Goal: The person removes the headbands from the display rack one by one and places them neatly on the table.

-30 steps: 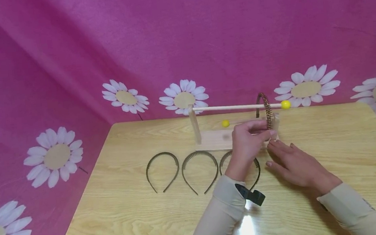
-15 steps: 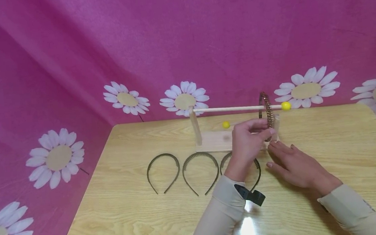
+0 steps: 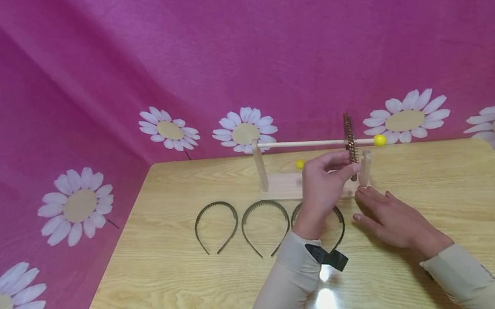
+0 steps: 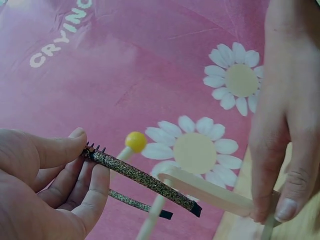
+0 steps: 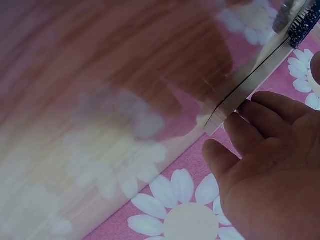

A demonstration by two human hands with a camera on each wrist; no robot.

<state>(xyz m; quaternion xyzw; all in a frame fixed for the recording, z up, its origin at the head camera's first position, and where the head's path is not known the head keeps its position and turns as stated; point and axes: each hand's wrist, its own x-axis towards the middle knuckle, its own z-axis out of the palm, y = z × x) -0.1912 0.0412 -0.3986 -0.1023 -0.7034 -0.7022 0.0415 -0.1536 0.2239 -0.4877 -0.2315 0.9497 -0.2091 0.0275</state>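
Note:
My left hand (image 3: 322,182) pinches a glittery brown-gold toothed headband (image 3: 351,148) between thumb and fingers. In the head view the headband stands nearly edge-on where the upper rod (image 3: 304,143) of a wooden stand (image 3: 260,168) crosses it, near the yellow ball (image 3: 380,140) at the rod's end. The left wrist view shows the headband's two dark tips (image 4: 195,209) pointing away from the hand. My right hand (image 3: 396,217), fingers extended, touches the right end of the stand's base, beside the short post (image 3: 365,167).
Two black toothed headbands (image 3: 216,226) (image 3: 265,226) lie on the wooden table (image 3: 175,288) in front of the stand. A third black headband (image 3: 341,225) is partly hidden by my left arm. Another yellow ball (image 3: 300,164) shows behind the base. A pink flowered cloth (image 3: 238,52) hangs behind.
The held headband has turned more edge-on and risen slightly, with the stand's right post now more visible. My right hand stays at the base.

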